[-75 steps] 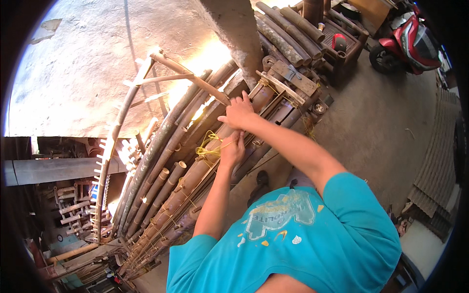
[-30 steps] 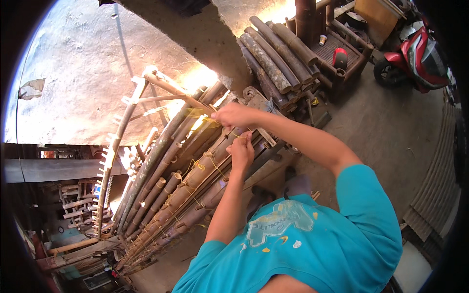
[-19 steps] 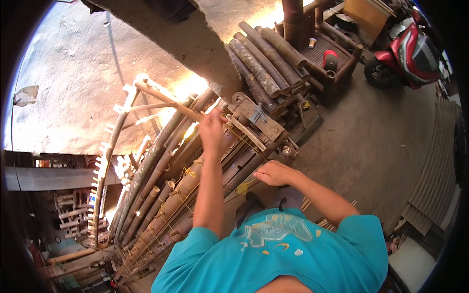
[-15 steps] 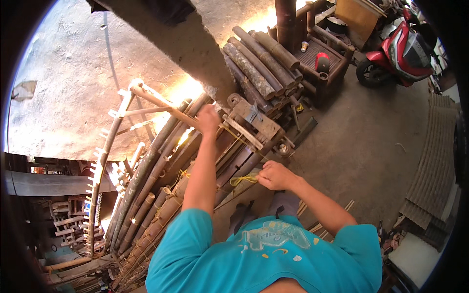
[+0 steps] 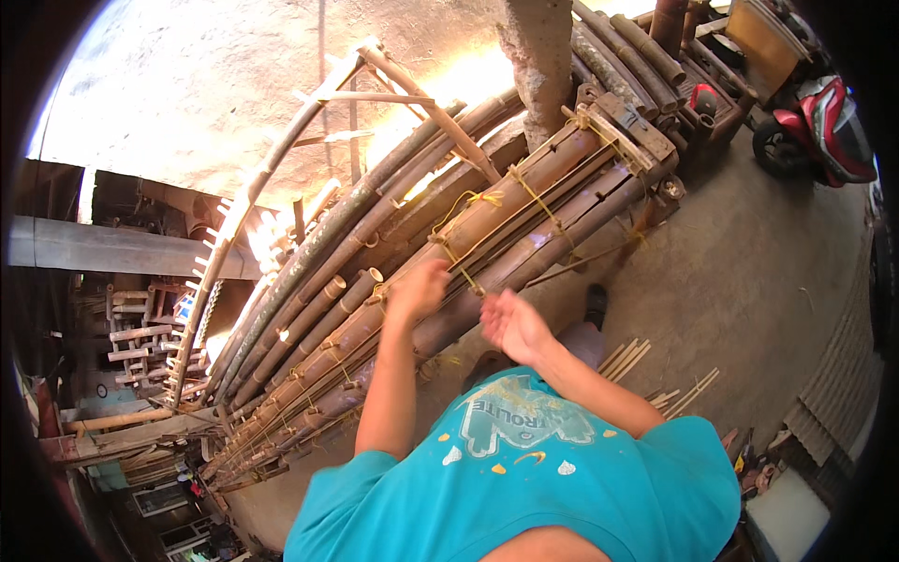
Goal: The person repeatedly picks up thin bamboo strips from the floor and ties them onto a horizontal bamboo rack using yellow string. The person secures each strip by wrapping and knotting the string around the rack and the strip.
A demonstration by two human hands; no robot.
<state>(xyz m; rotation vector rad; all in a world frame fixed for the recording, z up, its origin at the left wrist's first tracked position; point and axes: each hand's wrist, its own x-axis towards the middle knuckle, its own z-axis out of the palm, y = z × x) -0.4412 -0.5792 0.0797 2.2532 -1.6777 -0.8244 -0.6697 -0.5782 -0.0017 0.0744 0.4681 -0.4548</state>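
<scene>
A long bamboo frame (image 5: 571,155) runs from upper right to lower left, its poles bound crosswise with yellow cord. Above its lower middle is my left hand (image 5: 419,292), blurred, with its fingers bent inward; whether anything is in them is hidden. My right hand (image 5: 515,326) is turned palm up at the near pole, fingers loosely bent and apart. Its fingertips lie close to a yellow cord lashing (image 5: 468,276) that crosses the poles between both hands. Farther up the frame are a loose loop of yellow cord (image 5: 482,198) and another tight lashing (image 5: 536,195).
Behind the frame, long bamboo poles (image 5: 300,281) lean along a rack with pegs (image 5: 225,229). Cut bamboo (image 5: 623,56) is stacked at the far right, near a red motorbike (image 5: 833,131). Thin sticks (image 5: 626,360) lie on the floor; corrugated sheets (image 5: 838,347) stand rightward.
My view has swung left and down along the bamboo frame. Both hands have left its far-right end and come closer together at a lashing lower down. The right hand has turned palm up.
</scene>
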